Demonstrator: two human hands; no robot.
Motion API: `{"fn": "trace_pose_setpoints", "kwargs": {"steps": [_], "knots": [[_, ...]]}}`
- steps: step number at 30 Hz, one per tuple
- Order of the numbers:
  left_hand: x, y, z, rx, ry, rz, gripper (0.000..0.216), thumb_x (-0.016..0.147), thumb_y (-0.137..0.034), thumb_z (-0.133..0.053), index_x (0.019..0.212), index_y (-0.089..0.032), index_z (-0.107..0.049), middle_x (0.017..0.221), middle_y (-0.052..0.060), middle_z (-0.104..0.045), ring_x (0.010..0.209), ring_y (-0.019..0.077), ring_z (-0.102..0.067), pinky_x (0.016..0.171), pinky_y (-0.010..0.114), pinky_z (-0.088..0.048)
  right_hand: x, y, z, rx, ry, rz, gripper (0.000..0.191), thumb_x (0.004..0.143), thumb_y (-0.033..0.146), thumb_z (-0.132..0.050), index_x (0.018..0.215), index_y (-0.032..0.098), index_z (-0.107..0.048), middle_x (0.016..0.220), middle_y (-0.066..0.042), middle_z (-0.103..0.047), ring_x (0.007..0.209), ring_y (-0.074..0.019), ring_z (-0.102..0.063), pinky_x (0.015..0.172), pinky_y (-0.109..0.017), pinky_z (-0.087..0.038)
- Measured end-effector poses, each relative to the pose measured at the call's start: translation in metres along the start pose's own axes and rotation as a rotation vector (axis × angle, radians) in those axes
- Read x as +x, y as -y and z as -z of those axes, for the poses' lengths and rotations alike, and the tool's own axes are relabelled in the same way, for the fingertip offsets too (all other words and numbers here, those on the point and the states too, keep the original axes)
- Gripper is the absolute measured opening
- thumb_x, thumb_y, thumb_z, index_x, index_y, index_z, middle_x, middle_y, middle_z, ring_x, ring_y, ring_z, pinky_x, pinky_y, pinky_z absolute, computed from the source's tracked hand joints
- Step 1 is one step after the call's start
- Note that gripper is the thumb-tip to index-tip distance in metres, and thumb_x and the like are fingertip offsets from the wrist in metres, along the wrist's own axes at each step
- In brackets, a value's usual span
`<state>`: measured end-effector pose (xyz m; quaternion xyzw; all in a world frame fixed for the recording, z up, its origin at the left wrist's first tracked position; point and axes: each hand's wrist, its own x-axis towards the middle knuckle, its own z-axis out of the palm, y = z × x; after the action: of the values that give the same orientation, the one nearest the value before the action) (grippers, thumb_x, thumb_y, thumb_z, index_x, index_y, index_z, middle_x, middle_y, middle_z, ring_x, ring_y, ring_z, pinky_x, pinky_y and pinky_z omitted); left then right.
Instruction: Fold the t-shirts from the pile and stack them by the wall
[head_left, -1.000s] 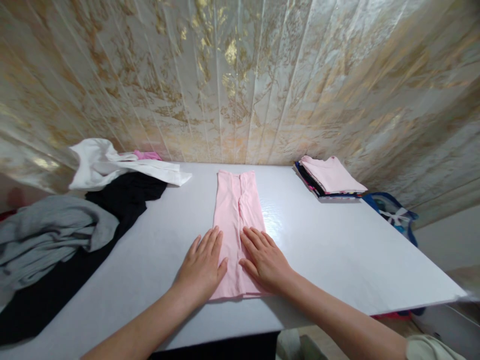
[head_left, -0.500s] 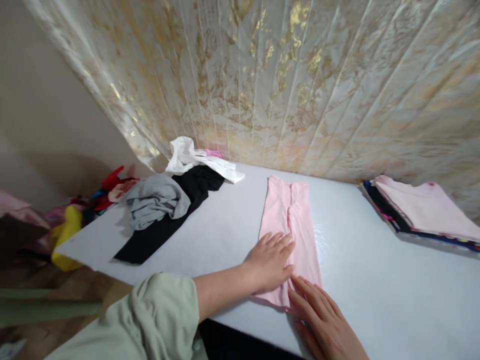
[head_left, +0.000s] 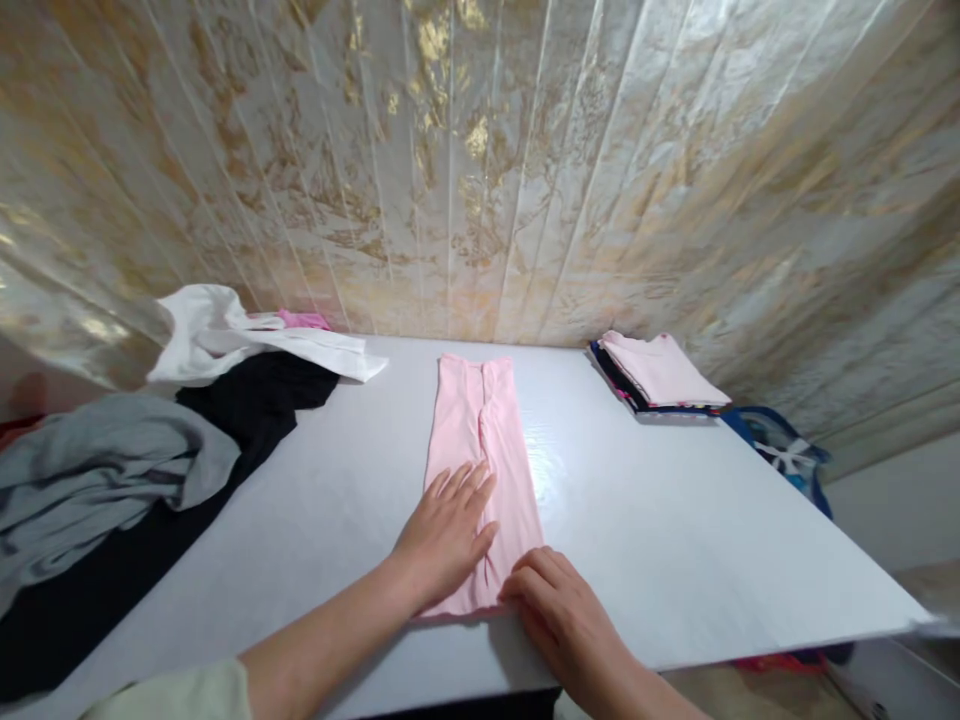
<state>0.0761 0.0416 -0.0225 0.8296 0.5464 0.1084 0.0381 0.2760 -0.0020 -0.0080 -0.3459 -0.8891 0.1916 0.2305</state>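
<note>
A light pink garment (head_left: 511, 440) lies on the white table (head_left: 637, 520), folded into a long narrow strip. Its two side edges come close together along a wrinkled line down the middle; the exact kind of garment cannot be made out. My left hand (head_left: 448, 528) rests flat on the lower left half, fingers spread. At the near right corner, my right hand (head_left: 559, 605) has its fingers curled and pressed together on the hem, partly covering that corner.
Folded clothes (head_left: 660, 370) are stacked at the back right. On the left lie a grey garment (head_left: 112, 460), black clothing (head_left: 255, 400) and a white garment (head_left: 202, 325). A patterned curtain (head_left: 480, 180) hangs behind the table. Beyond the right edge is a blue item (head_left: 780, 450).
The view has turned to the right. My right hand has gone from extended fingers near the middle fold to curled fingers at the near right corner. My left hand stays flat on the garment.
</note>
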Motion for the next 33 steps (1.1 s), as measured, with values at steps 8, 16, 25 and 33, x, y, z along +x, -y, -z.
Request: {"fn": "trace_pose_setpoints", "kwargs": {"steps": [8, 16, 25, 33], "knots": [[-0.001, -0.002, 0.006, -0.029, 0.042, 0.002, 0.05, 0.098, -0.037, -0.033, 0.145, -0.02, -0.04, 0.156, 0.005, -0.033, 0.144, 0.0237, -0.028, 0.118, 0.046, -0.022, 0.001, 0.002, 0.009, 0.018, 0.069, -0.037, 0.018, 0.092, 0.014, -0.048, 0.089, 0.021, -0.064, 0.088, -0.004, -0.062, 0.084, -0.018, -0.056, 0.074, -0.031, -0.045], [-0.05, -0.024, -0.003, -0.049, 0.123, -0.05, 0.07, 0.089, -0.058, -0.046, 0.148, -0.022, -0.037, 0.156, 0.011, -0.03, 0.144, 0.0296, -0.028, 0.117, 0.049, -0.024, 0.056, -0.027, 0.024, -0.132, 0.03, -0.117, 0.036, 0.095, 0.021, -0.045, 0.129, 0.018, -0.057, 0.128, -0.011, -0.059, 0.116, -0.0207, -0.055, 0.099, -0.037, -0.045], [-0.068, -0.029, 0.001, -0.081, 0.228, -0.087, 0.083, 0.082, -0.061, -0.055, 0.152, -0.029, -0.024, 0.159, 0.01, -0.019, 0.145, 0.0339, -0.022, 0.116, 0.055, -0.025, 0.136, -0.07, -0.014, -0.367, 0.136, -0.154, 0.065, 0.097, 0.053, -0.04, 0.15, 0.016, -0.031, 0.157, -0.012, -0.028, 0.145, -0.0239, -0.022, 0.117, -0.048, -0.018], [-0.038, -0.004, 0.038, -0.265, 0.044, -0.036, 0.044, 0.098, -0.043, -0.033, 0.134, -0.028, -0.054, 0.136, 0.004, -0.059, 0.124, 0.0202, -0.054, 0.106, 0.036, -0.042, 0.147, -0.103, 0.011, -0.102, -0.167, -0.284, 0.037, 0.097, 0.022, -0.04, 0.129, 0.015, -0.057, 0.128, -0.013, -0.058, 0.118, -0.0177, -0.055, 0.099, -0.03, -0.042]]}}
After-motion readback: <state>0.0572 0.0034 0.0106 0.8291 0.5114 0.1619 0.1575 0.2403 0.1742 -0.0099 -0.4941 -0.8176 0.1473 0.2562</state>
